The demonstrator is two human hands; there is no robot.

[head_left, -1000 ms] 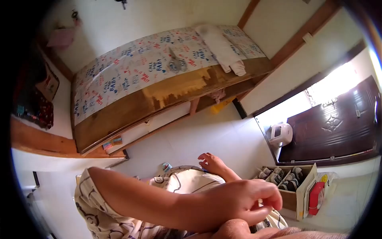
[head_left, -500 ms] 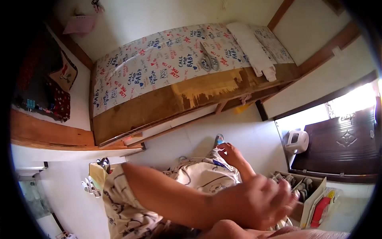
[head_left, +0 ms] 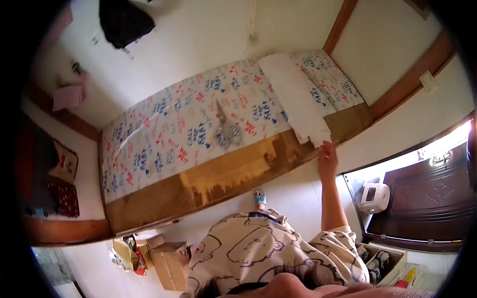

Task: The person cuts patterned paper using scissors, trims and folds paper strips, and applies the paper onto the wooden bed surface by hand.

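Note:
My right hand (head_left: 327,154) reaches forward to the near end of a white paper-like strip (head_left: 293,94), fingers closed at its ragged corner. The strip lies across a wooden bed-like platform covered with white sheeting (head_left: 164,134) printed in red and blue lettering. Scissors (head_left: 226,126) with patterned handles lie on the sheeting, left of the strip, their points toward the wall. Along the near edge runs bare brown wood (head_left: 149,203) with a paler scraped-looking patch (head_left: 223,174). My left hand is out of view.
Below the platform's left end stand a cardboard box (head_left: 169,263) and a bag (head_left: 130,253). A white plastic stool (head_left: 375,197) leans by the dark door (head_left: 427,193) at right. A box of shoes (head_left: 380,263) sits lower right. A black bag (head_left: 124,22) hangs on the wall.
My right hand has moved from near my lap up to the strip's end. My left hand, blurred across my body before, has left the view. The view has shifted, showing more wall at upper left.

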